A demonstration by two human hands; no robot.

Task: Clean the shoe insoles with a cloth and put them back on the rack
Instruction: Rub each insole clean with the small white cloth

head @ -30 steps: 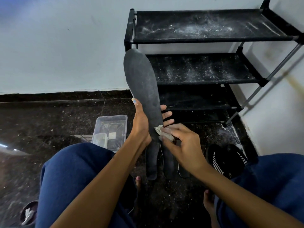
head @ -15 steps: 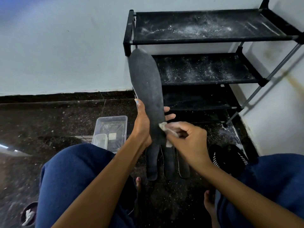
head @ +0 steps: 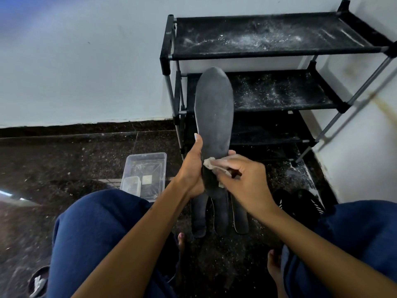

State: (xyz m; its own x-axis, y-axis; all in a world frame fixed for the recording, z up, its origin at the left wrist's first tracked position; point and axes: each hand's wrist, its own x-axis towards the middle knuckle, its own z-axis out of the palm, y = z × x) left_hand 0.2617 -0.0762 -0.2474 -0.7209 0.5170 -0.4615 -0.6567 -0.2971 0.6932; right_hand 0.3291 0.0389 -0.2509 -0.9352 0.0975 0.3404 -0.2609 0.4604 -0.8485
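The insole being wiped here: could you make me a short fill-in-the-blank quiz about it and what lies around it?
1. The left hand holds the grey insole with its toe end pointing ____.
2. The right hand presses a small ____ against the insole's lower part.
3. The black rack has shelves speckled with white ____.
4. The clear plastic tub sits on the ____.

Missing words: up; cloth; dust; floor

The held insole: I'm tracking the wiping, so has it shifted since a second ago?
Yes. The insole has shifted rightward against the rack's left post.
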